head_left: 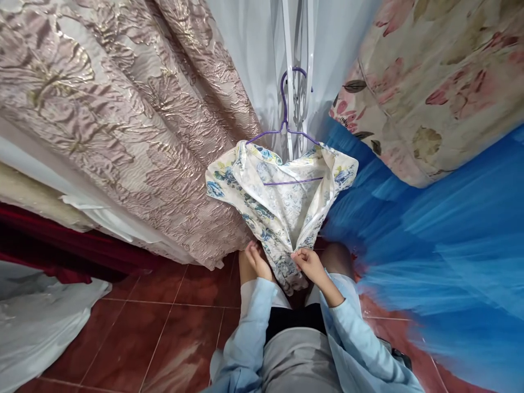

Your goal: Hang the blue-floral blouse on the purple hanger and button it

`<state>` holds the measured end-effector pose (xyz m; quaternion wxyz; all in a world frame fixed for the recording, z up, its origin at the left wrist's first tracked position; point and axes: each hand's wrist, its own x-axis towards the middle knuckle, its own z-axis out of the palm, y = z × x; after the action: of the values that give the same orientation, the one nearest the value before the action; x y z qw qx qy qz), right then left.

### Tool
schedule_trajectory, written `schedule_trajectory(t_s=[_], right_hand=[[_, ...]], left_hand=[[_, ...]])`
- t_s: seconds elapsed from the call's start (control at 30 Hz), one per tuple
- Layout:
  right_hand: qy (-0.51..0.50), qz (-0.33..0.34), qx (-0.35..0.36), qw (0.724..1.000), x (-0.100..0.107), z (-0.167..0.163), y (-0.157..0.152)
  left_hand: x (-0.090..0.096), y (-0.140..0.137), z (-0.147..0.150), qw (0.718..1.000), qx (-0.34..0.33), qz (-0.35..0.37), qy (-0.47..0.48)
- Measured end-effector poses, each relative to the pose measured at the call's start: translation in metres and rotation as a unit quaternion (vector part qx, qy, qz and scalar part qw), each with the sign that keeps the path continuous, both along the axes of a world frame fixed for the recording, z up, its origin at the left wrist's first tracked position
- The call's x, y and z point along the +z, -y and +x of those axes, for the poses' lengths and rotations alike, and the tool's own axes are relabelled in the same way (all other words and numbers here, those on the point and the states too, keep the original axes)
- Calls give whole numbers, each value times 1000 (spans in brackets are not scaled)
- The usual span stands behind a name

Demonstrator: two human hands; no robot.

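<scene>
A white dress [264, 232] with blue and yellow flowers hangs in front of me on a purple hanger [285, 123]. Its opening spreads into a V and shows the paler inside. Where the V narrows, my right hand [309, 263] pinches the zipper [293, 250]; the pull itself is hidden by the fingers. At the left side of the dress is my left hand [258, 263], its fingers stretched out and loosely apart, holding nothing that I can see. Whether it touches the cloth, I cannot tell.
A pink-gold embossed gown [164, 125] hangs at the left, with dark red cloth [82, 245] beyond it. Blue tulle [429, 245] and a floral fabric [442, 93] hang close on the right. White straps [288, 49] cross the hanger's hook. Red tiles [135, 333] cover the floor.
</scene>
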<state>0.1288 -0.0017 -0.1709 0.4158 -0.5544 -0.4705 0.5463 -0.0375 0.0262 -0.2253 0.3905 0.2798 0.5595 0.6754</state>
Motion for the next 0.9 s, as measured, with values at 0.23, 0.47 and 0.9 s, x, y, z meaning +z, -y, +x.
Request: schedule_trajectory(t_s=[0.23, 0.47, 0.9], right_hand=[[-57, -10, 22, 998, 2, -9, 19], [-33, 17, -9, 999, 19, -10, 22], [-112, 197, -103, 968, 189, -13, -96]], left_hand=[[-2, 39, 23, 913, -145, 123, -360], [10, 40, 42, 895, -180, 105, -395], [22, 54, 54, 879, -256, 97, -391]])
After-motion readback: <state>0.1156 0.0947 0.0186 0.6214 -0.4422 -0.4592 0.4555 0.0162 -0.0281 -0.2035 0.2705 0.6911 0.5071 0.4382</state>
